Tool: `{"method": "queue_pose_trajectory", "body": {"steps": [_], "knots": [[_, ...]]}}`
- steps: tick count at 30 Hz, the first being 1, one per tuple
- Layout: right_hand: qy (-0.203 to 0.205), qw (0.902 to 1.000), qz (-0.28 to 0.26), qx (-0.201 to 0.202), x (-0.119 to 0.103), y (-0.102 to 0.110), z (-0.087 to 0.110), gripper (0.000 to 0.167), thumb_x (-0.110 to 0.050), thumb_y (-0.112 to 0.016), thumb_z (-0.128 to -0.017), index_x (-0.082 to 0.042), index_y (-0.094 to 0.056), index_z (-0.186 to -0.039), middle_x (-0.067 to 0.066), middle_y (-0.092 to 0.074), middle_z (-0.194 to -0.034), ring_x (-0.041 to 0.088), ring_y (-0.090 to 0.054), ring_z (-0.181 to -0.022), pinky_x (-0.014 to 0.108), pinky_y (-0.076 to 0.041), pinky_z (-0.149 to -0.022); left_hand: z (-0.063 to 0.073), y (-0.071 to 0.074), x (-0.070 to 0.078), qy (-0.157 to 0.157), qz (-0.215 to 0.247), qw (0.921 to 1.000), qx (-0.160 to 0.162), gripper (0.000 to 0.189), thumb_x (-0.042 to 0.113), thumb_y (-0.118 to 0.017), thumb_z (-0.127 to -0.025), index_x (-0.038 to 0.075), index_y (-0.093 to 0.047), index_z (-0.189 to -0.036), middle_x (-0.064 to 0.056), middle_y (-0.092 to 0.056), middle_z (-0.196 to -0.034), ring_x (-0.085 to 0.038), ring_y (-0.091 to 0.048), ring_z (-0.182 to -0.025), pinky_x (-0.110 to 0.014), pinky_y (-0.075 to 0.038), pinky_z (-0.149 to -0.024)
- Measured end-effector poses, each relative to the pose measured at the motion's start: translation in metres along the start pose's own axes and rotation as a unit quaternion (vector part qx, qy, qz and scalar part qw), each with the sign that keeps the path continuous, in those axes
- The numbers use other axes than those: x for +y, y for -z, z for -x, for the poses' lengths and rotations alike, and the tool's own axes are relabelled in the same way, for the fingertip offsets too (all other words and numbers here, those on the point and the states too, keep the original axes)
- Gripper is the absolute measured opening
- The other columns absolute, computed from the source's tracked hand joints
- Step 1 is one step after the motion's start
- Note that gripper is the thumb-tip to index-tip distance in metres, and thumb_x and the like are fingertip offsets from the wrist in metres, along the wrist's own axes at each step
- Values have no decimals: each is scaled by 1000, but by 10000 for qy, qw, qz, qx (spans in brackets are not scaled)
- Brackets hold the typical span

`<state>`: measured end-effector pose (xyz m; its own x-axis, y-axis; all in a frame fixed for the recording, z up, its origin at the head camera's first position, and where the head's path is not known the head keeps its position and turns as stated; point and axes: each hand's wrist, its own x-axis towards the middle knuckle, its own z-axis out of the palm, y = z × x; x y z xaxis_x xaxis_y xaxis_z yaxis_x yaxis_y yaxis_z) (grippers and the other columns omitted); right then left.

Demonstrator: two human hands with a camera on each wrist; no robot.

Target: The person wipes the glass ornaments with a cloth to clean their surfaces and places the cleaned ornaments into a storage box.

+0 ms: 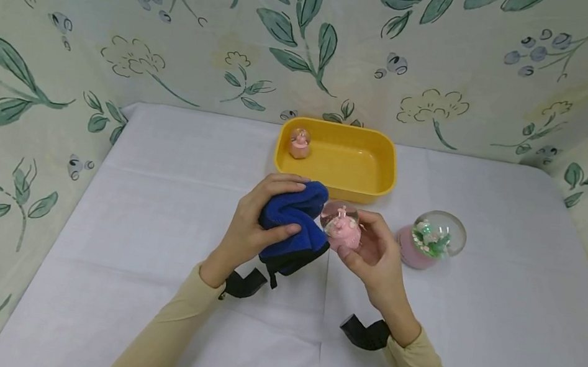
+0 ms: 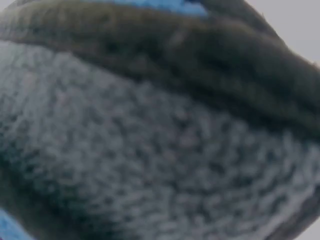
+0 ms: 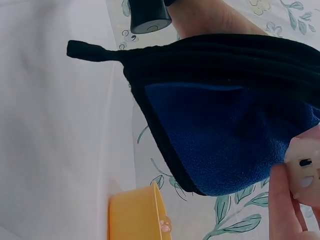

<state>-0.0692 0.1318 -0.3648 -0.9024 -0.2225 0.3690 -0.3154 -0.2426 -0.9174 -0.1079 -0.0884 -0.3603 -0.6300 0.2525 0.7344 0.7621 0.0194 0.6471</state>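
My left hand (image 1: 245, 227) grips a folded blue cloth (image 1: 294, 224) with black edging, its thumb lying across the near face. Between the fingertips and thumb of my right hand (image 1: 383, 264) is a small snow globe (image 1: 345, 231) with a pink base. The cloth is right beside the globe's clear dome, over the middle of the table. In the right wrist view, the globe's underside (image 3: 304, 172) faces the camera, close to the cloth (image 3: 215, 135). Blurred grey fabric (image 2: 160, 150) with a dark border fills most of the left wrist view.
A yellow tray (image 1: 335, 190) stands at the back of the white-covered table, with another small pink snow globe (image 1: 299, 145) in its left end. To the right of my right hand, a larger snow globe (image 1: 420, 248) lies tilted on its side. Leaf-patterned fabric (image 1: 175, 66) hangs behind.
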Motion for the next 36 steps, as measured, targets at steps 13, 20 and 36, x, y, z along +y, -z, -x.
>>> {"method": "queue_pose_trajectory", "body": {"steps": [13, 20, 36], "knots": [[31, 9997, 198, 168, -2, 3, -2, 42, 9, -65, -81, -5, -52, -118, 13, -56, -124, 25, -53, -115, 30, -40, -99, 1, 0, -1, -199, -192, 9996, -113, 51, 40, -65, -90, 2, -54, -123, -16, -54, -125, -31, -52, -116, -44, -41, -101], [-310, 9975, 540, 338, -6, 4, -1, 45, 13, -63, -79, 2, -48, -120, 10, -58, -119, 23, -54, -107, 27, -46, -89, 2, 0, -1, -254, -304, 9991, -153, 51, 39, -65, -90, 2, -54, -123, -16, -54, -125, -31, -52, -116, -43, -42, -100], [-62, 9953, 944, 211, -9, 3, -3, 50, 17, -64, -79, 6, -46, -124, 13, -54, -121, 25, -54, -108, 26, -47, -89, 3, -3, -3, -234, -243, 9992, -198, 49, 39, -65, -89, 3, -56, -122, -15, -54, -125, -30, -52, -116, -43, -42, -100]]}}
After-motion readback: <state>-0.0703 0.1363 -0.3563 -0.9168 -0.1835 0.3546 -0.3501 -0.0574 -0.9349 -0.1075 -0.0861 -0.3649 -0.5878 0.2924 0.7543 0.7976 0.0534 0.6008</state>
